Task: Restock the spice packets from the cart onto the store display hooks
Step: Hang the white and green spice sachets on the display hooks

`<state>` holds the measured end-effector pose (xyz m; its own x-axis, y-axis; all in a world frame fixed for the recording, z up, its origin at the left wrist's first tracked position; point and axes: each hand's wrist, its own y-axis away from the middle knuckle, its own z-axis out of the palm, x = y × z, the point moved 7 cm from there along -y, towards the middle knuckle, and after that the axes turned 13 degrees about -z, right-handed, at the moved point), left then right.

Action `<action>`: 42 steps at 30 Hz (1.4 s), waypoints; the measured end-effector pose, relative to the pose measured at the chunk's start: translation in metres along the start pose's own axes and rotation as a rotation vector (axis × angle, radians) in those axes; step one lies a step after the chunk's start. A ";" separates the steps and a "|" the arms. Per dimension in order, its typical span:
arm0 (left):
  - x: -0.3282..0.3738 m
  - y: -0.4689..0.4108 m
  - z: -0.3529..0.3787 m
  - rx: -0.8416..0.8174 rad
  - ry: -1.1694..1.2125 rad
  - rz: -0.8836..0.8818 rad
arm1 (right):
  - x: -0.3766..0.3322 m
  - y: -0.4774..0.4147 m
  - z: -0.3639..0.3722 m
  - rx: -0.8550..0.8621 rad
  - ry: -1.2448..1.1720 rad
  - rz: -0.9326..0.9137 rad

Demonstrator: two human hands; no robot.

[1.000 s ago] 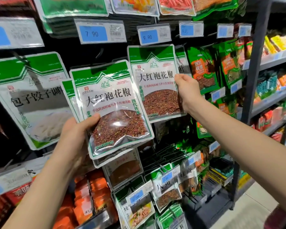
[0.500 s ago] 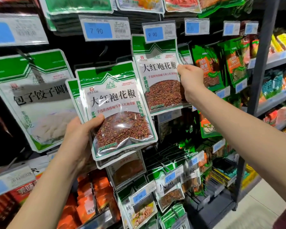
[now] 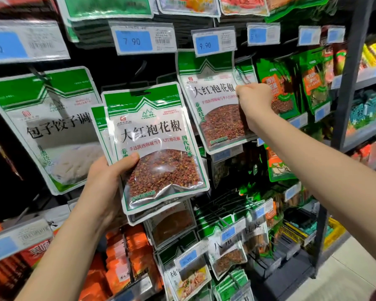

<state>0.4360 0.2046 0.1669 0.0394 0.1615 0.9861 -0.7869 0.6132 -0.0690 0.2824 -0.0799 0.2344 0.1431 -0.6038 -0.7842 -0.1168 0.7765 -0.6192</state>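
1. Aloft at the display, the right hand (image 3: pixel 255 103) pinches the right edge of a peppercorn packet (image 3: pixel 213 105), fingers curled round it and arm stretched up and forward. Gripping the edge likely leaves the packet's top free to meet the hook.
2. Lower and to its left, the left hand (image 3: pixel 104 181) grips a stack of matching packets (image 3: pixel 159 148), thumb across the front, fingers hidden behind, forearm angled upward. This apparently holds spare stock within reach of the working hand.
3. Just above the right hand, the packet's top sits tucked behind the 9.90 price tag (image 3: pixel 213 41); whether its hole has caught the hook cannot be told.
4. Left of the left hand hangs a large dumpling-seasoning packet (image 3: pixel 48 127); the cart is out of view.
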 end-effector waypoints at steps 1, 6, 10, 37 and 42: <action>0.000 0.000 -0.001 0.002 0.005 0.000 | 0.003 0.001 -0.002 -0.001 -0.014 -0.001; -0.001 0.002 0.000 0.018 0.003 -0.011 | 0.004 -0.001 -0.013 0.023 -0.026 -0.040; -0.001 0.003 0.000 0.028 0.002 -0.014 | -0.007 -0.005 -0.015 0.040 0.001 -0.093; -0.005 0.003 -0.010 0.035 -0.006 -0.011 | -0.025 -0.012 0.001 -0.020 0.431 -0.226; -0.008 0.002 -0.015 0.032 -0.018 -0.032 | -0.007 0.004 -0.017 0.037 0.282 -0.293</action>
<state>0.4431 0.2165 0.1567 0.0537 0.1284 0.9903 -0.8050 0.5924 -0.0332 0.2643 -0.0754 0.2366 -0.1103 -0.8219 -0.5588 -0.0747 0.5675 -0.8200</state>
